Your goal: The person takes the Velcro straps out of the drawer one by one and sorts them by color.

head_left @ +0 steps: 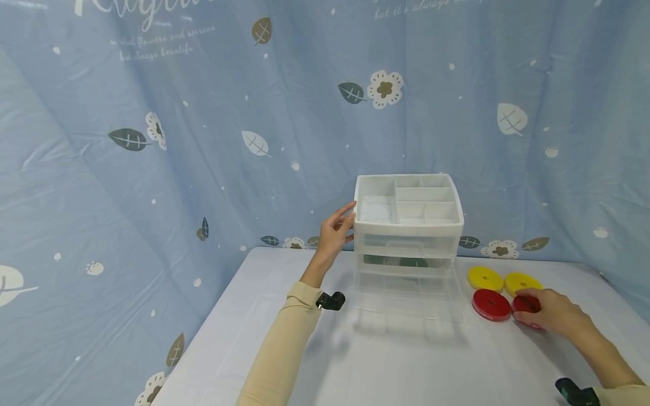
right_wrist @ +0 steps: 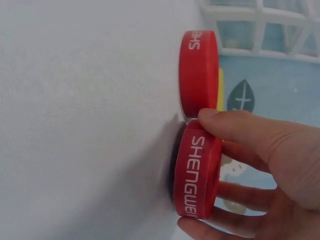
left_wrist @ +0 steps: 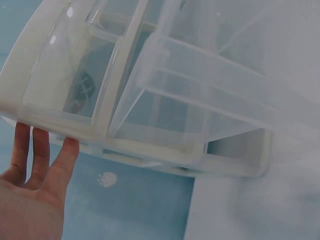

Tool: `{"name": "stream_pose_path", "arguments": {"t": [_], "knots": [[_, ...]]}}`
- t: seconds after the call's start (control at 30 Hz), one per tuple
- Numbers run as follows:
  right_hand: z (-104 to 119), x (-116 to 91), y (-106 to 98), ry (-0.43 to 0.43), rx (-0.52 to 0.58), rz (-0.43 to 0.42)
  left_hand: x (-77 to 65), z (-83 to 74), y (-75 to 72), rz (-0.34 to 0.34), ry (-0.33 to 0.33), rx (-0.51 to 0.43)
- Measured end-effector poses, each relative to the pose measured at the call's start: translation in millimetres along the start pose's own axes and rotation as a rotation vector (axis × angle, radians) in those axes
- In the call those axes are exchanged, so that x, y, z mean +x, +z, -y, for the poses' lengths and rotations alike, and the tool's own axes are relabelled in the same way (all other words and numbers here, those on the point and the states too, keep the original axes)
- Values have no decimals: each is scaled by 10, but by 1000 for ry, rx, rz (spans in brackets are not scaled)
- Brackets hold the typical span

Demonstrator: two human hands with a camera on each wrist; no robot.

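Observation:
A white desktop drawer organizer stands at the back of the table, with divided compartments on top. Its lower clear drawer is pulled out towards me. My left hand rests its fairly straight fingers against the organizer's left side, as the left wrist view also shows. Over on the right, my right hand grips a red roll of tape by its edge, thumb on one side and fingers on the other. White SHENGWEI lettering runs along its rim. Another red roll lies just left of it.
Two yellow rolls, one left and one right, lie behind the red ones. The white table extends in front of the organizer. A blue patterned curtain hangs directly behind.

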State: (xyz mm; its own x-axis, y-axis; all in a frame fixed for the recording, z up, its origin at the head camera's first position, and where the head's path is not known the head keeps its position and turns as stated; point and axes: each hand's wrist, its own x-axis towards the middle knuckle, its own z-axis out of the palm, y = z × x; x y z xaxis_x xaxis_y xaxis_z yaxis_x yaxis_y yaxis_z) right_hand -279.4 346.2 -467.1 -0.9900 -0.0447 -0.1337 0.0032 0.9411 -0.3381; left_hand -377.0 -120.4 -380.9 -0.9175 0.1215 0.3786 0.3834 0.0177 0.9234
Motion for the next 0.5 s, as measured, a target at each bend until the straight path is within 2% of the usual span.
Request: {"name": "stream_pose_path", "arguments": {"t": [0.5], "knots": [[75,-55,85,10,-35,-62,-12,-11,4,-7,3,2]]}}
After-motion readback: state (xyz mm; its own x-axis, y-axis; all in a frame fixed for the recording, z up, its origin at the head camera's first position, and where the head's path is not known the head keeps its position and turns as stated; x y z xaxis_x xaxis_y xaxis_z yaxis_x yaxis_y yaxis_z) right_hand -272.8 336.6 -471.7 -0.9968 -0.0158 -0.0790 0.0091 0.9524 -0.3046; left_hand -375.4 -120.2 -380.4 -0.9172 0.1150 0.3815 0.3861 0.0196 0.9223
